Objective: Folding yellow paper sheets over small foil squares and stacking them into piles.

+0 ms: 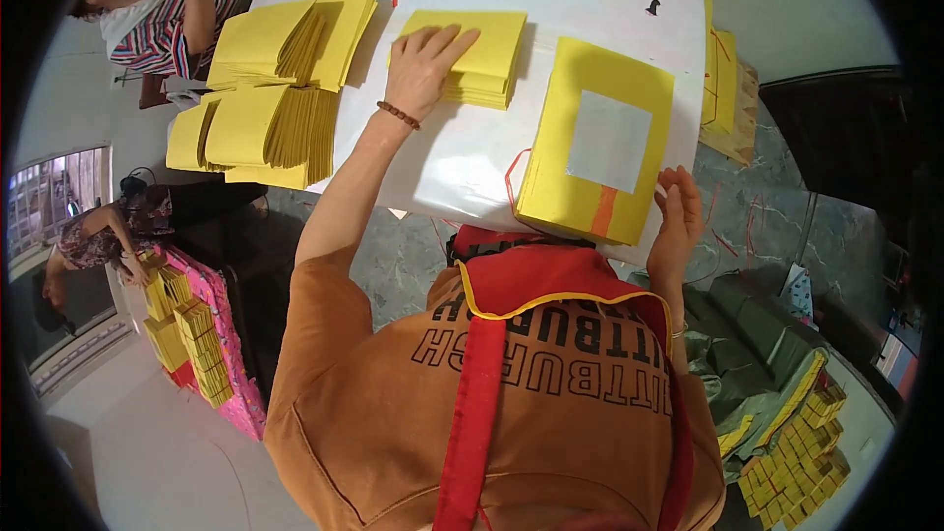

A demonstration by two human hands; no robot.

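1. Grip: the left hand (421, 69) lies over the small stack (495, 44), fingers draped on top; whether it pinches any sheets, I cannot tell. The right hand (678, 214) is loosely curved, nothing visible in it, at the big stack's (554, 123) right side; contact is unclear.
2. Why: the left hand's spread probably keeps the small stack's layers from sliding. The right hand's place would suit squaring or steadying the big stack's edge.
3. Place: both stacks lie on the white table (433, 172), the big one at the near edge, the small one farther off and left. The side stacks (241, 123) sit left of both.
4. Direction: the small stack's long axis runs roughly left to right, layered edges toward the person. The big stack's runs away from the person, far end leaning right, orange strip (604, 210) at the near end.
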